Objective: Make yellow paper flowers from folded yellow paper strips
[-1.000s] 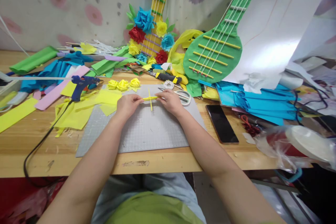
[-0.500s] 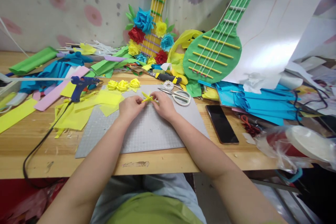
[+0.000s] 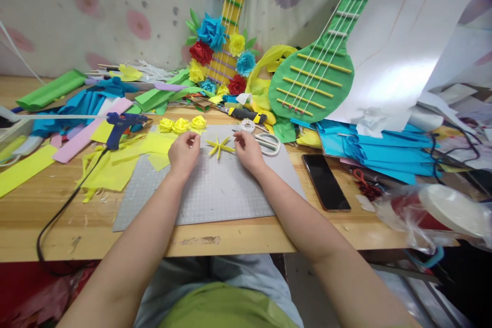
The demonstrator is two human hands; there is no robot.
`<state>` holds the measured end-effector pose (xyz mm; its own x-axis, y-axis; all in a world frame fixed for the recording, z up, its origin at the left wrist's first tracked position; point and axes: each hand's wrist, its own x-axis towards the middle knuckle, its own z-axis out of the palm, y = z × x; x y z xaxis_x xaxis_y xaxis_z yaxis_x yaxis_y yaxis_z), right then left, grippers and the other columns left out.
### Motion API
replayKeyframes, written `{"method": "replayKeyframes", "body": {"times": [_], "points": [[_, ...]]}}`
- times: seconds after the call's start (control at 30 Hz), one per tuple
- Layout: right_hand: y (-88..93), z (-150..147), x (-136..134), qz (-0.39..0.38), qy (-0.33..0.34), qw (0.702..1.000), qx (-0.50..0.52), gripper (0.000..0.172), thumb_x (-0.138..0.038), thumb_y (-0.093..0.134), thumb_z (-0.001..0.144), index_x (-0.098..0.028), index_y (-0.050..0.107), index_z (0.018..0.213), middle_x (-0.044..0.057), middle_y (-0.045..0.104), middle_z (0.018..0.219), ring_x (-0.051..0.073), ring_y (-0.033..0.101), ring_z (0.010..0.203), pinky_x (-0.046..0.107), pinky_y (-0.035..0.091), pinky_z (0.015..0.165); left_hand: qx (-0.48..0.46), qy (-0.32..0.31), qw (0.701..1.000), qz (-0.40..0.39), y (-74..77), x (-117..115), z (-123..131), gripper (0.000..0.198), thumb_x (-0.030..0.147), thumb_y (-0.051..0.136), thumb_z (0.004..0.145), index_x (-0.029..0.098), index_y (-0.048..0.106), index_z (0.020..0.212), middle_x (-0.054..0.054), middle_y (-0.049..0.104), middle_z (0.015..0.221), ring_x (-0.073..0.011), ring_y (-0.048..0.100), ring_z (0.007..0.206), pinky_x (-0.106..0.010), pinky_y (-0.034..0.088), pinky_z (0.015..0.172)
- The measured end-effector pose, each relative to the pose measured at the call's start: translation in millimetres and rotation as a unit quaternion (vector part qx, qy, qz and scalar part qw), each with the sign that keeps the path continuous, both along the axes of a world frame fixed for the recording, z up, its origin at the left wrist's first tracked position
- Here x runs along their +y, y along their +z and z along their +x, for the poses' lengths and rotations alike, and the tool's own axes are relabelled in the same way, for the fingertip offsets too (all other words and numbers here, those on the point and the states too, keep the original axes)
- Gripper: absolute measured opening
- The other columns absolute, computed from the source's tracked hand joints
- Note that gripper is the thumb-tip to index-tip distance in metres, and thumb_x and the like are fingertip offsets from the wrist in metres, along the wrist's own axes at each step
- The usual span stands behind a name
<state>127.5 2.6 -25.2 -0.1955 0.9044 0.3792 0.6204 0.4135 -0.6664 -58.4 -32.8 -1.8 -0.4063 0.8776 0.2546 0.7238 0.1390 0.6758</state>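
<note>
On the grey cutting mat [image 3: 226,189] lies a yellow star-shaped paper piece [image 3: 218,146] with several narrow, folded points. My left hand [image 3: 184,152] is to its left, apart from it, fingers loosely curled with a gap between thumb and forefinger and nothing visible in them. My right hand [image 3: 248,149] hovers at the star's right point, fingers loosely bent and apart; whether a fingertip touches the point I cannot tell. Just beyond the right hand are scissors [image 3: 270,144] with pale handles, partly covered by it, and a small white tape roll [image 3: 246,125]. Yellow paper roses [image 3: 180,125] stand behind.
A blue glue gun [image 3: 118,127] with a black cord lies left, beside yellow crepe paper [image 3: 111,173]. A phone [image 3: 326,182] is right of the mat. Behind stand a green paper instrument [image 3: 311,84] and a yellow one with flowers [image 3: 220,59]. Blue crepe paper [image 3: 378,148] lies right.
Both hands have let go of the yellow paper piece and drawn apart sideways. It now rests between them with its star shape spread out in view.
</note>
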Motion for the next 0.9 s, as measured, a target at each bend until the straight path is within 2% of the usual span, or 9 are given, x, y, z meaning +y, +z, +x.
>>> {"method": "replayKeyframes", "body": {"times": [0.27,0.5,0.6,0.7,0.8,0.9], "points": [[-1.5,5.0,5.9,-0.025,-0.034,0.998,0.051,0.020,-0.021,0.043,0.076,-0.019,0.056,0.091,0.005,0.062,0.085,0.016,0.055,0.074,0.031,0.044,0.072,-0.020,0.006,0.999,0.032,2.7,-0.2,-0.7,0.021,0.031,0.046,0.078,0.022,0.058,0.093,-0.001,0.064,0.086,-0.0122,0.055,0.069,-0.025,0.040,0.066],[-2.3,0.5,3.0,-0.032,-0.050,0.998,0.021,0.018,-0.024,0.045,0.077,-0.020,0.058,0.090,0.005,0.063,0.086,0.017,0.056,0.077,0.031,0.043,0.071,-0.019,-0.007,0.999,0.031,1.7,-0.1,-6.6,0.023,0.031,0.040,0.081,0.024,0.056,0.095,0.004,0.050,0.058,-0.0126,0.049,0.057,-0.025,0.034,0.058],[4.0,6.9,5.6,-0.004,-0.073,0.997,-0.020,0.019,-0.024,0.045,0.079,-0.019,0.061,0.087,0.006,0.063,0.087,0.019,0.055,0.079,0.032,0.042,0.072,-0.026,-0.016,0.999,0.032,2.1,-0.4,-5.8,0.025,0.037,0.040,0.082,0.023,0.058,0.093,0.003,0.051,0.059,-0.0130,0.048,0.057,-0.025,0.032,0.057],[17.4,24.7,16.3,0.019,-0.124,0.989,-0.075,0.020,-0.025,0.045,0.081,-0.019,0.064,0.085,0.008,0.063,0.089,0.020,0.055,0.084,0.033,0.042,0.074,-0.028,-0.023,0.999,0.013,1.3,0.0,-4.5,0.028,0.043,0.041,0.081,0.022,0.059,0.083,0.002,0.052,0.060,-0.0132,0.048,0.058,-0.025,0.032,0.056],[33.2,46.9,33.2,-0.011,-0.191,0.969,-0.156,0.022,-0.026,0.046,0.080,-0.018,0.067,0.085,0.010,0.061,0.092,0.023,0.054,0.090,0.032,0.042,0.072,-0.038,-0.030,0.999,-0.003,-0.7,1.0,-3.6,0.027,0.045,0.043,0.080,0.022,0.058,0.082,0.003,0.052,0.058,-0.0127,0.048,0.057,-0.024,0.032,0.056],[43.5,61.6,49.6,-0.059,-0.199,0.937,-0.282,0.024,-0.021,0.045,0.080,-0.019,0.068,0.087,0.011,0.060,0.100,0.023,0.054,0.094,0.031,0.042,0.073,-0.054,-0.037,0.998,0.014,-3.2,2.0,-2.6,0.025,0.043,0.045,0.080,0.022,0.056,0.088,0.004,0.055,0.062,-0.0118,0.050,0.058,-0.023,0.034,0.058]]}}
